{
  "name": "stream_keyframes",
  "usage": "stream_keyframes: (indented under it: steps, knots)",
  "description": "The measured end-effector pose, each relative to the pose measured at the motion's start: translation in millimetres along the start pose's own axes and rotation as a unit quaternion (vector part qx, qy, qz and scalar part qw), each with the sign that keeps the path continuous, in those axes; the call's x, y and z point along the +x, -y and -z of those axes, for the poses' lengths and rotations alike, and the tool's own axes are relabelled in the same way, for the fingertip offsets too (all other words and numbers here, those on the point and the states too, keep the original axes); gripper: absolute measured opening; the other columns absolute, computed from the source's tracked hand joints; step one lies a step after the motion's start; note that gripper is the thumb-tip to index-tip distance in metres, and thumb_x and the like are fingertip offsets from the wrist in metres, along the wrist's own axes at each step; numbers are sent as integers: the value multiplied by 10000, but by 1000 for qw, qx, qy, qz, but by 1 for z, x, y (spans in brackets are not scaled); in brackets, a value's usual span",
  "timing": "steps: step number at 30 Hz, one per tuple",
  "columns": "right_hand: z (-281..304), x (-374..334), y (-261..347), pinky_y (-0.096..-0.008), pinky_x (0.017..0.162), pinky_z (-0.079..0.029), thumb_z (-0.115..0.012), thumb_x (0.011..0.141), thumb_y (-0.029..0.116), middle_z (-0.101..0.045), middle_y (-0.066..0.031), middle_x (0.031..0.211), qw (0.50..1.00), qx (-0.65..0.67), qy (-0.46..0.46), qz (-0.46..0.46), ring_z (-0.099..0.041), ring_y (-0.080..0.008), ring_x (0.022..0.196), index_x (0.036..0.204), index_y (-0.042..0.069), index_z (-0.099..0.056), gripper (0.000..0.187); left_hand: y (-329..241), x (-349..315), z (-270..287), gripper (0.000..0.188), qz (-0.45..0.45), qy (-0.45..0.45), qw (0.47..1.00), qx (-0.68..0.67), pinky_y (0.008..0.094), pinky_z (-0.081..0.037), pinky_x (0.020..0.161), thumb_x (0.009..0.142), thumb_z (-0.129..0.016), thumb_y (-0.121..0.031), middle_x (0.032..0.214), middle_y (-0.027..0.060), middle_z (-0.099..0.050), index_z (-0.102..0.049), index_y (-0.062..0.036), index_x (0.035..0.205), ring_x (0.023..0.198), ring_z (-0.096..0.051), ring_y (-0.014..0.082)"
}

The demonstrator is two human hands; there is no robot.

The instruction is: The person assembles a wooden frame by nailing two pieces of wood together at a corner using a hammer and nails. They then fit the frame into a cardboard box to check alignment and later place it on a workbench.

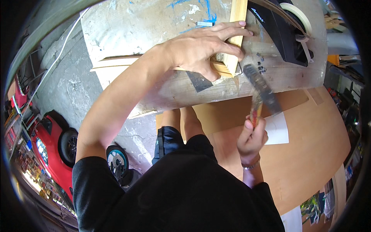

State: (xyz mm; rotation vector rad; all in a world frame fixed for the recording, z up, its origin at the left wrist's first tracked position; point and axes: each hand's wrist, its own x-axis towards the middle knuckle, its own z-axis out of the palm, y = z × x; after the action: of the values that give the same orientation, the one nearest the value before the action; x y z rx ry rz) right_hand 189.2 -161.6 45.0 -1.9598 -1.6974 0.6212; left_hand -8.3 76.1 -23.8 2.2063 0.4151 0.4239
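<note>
A light wooden frame (236, 44) lies on the worktable (154, 29), its corner toward the table's near edge. Across that corner my left hand (203, 46) is braced, fingers over one side piece and thumb against the other, gripping it. My right hand (252, 137) is closed around the handle of a hammer (264, 91). The hammer head is slightly blurred and hovers just right of the frame corner, near the table edge. Several small dark metal pieces (261, 69) lie on the tabletop beyond it. Under the frame's near side shows a dark flat square (199, 82).
At the table's right are a black angular case (280, 36) and a roll of tape (300, 16). A small staple-like strip (205, 24) lies past my left hand. Below the table edge are a large brown board (309, 150) and white paper (279, 131). A red vehicle (50, 143) stands far left.
</note>
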Motion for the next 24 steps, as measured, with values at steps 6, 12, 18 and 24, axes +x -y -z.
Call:
stream_keyframes:
  steps: [6, 12, 18, 24]
  knots:
    - [3, -1, -4, -416, 620, -529, -597, 1041, 167, -669, -194, 885, 999, 3, 34, -10, -682, -380, 736, 1111, -17, -620, 199, 2, -1, -2, 741, -11, -12, 1000, 4, 487, -310, 1257, 517, -861, -166, 1637, 79, -353, -688, -183, 1237, 1540, -260, 369]
    - [7, 6, -9, -377, 623, -521, -600, 1042, 235, -674, -185, 885, 994, 1, 61, -91, -684, -323, 723, 1080, -6, -627, 245, 3, 6, -3, 803, -27, -4, 1000, 15, 474, -302, 1262, 525, -859, -139, 1666, 87, -318, -673, -195, 1304, 1549, -257, 354]
    - [-9, -3, -65, -244, 553, -365, -518, 1090, 218, -591, -39, 840, 962, 62, -201, -175, -463, -75, 638, 1168, -25, -592, 266, -24, -7, 7, 648, 63, -68, 996, -1, 445, -421, 1167, 749, -848, -192, 1573, 146, -459, -640, -139, 1360, 1455, -440, 338]
    - [-22, 5, -90, -361, 985, -454, -510, 1093, 144, -595, -168, 1257, 915, 70, -287, -277, -569, -238, 1125, 1442, -44, -425, 404, -56, -2, -9, 231, 235, -97, 967, 19, 445, -536, 785, 866, -781, -185, 1003, 121, -686, -604, -51, 932, 899, -675, 340]
